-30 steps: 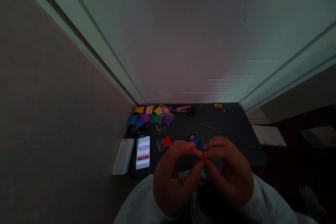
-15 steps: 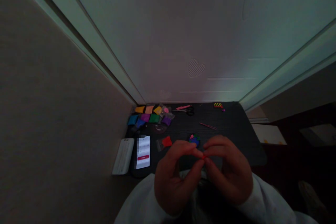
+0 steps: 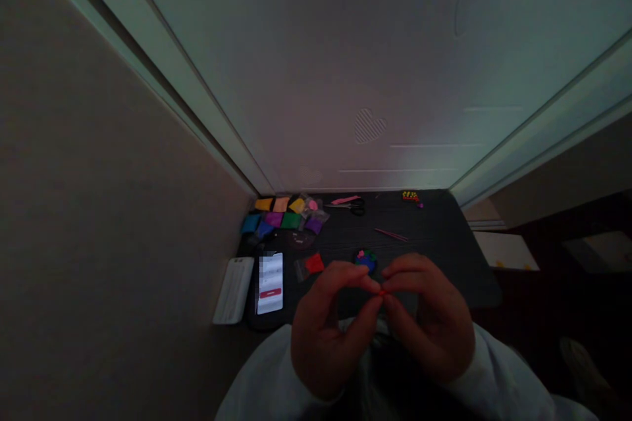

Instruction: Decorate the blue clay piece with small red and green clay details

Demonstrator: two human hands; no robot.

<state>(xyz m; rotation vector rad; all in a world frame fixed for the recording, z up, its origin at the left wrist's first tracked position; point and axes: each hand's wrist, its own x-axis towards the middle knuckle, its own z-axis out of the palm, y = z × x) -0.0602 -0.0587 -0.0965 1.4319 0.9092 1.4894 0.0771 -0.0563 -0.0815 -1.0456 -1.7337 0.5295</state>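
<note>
Between the fingertips of both hands sits a tiny bit of red modelling clay [image 3: 382, 292]. My left hand [image 3: 332, 332] pinches it from the left with thumb and forefinger. From the other side my right hand [image 3: 434, 322] pinches it the same way, and the fingertips of the two hands meet. Just beyond them on the dark table lies a round blue piece [image 3: 364, 262] with green and pink bits on it, partly covered by the left fingers. A packet of red clay [image 3: 314, 263] rests to the left of it.
Several coloured clay packets [image 3: 290, 220] lie at the back left of the table [image 3: 444, 263]. Scissors [image 3: 351, 207], pink tweezers [image 3: 391, 235] and a red-yellow piece [image 3: 410, 196] are farther back. A lit phone [image 3: 270, 283] and a white case [image 3: 234, 291] lie at left. A door rises behind.
Both hands stay pinched around the red clay with hardly any shift. The view has tilted very slightly, so the table things appear a few pixels higher.
</note>
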